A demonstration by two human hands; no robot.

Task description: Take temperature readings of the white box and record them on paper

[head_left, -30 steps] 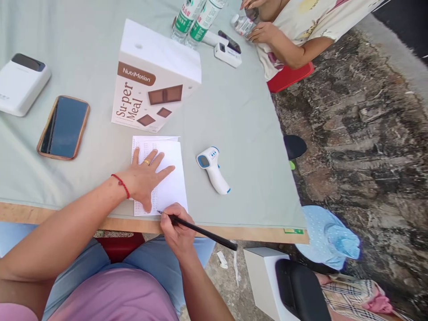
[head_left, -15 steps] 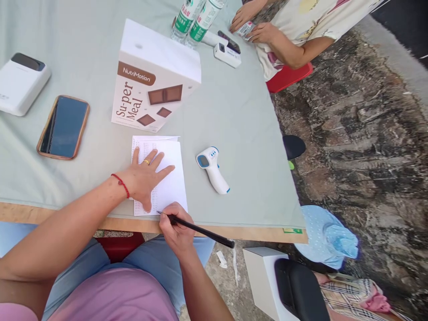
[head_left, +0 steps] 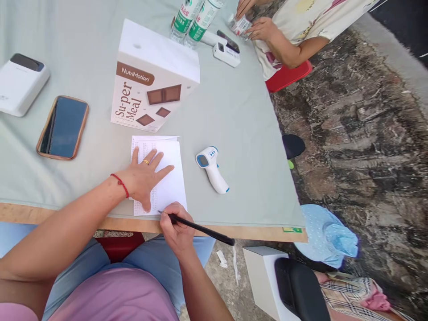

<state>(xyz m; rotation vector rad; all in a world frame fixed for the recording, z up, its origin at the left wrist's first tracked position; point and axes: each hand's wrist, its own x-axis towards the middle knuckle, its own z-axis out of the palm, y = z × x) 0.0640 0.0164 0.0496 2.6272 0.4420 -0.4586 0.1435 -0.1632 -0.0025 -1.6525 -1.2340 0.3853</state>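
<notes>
My left hand (head_left: 146, 176) lies flat with spread fingers on a white sheet of paper (head_left: 170, 189) that carries columns of small marks. A ring and a red string bracelet (head_left: 120, 184) show on that hand and wrist. In a pinch, my right hand (head_left: 177, 227) holds a black pen (head_left: 207, 232), its tip touching the paper near the lower edge. To the right of the paper lies a white infrared thermometer (head_left: 214, 171). Just behind the paper stands a white NutriMotion box (head_left: 157, 76) with chocolate pieces printed on it.
On the left of the table are a phone (head_left: 63, 127) and a white power bank (head_left: 23, 84). Water bottles (head_left: 200, 24) and a small white device (head_left: 226, 54) are at the back. Across the corner, another person's hands (head_left: 264, 29) hold a clear packet (head_left: 240, 26).
My hands, the paper and the pen have hardly moved. The other person's hands have shifted slightly, and more of the clear packet shows.
</notes>
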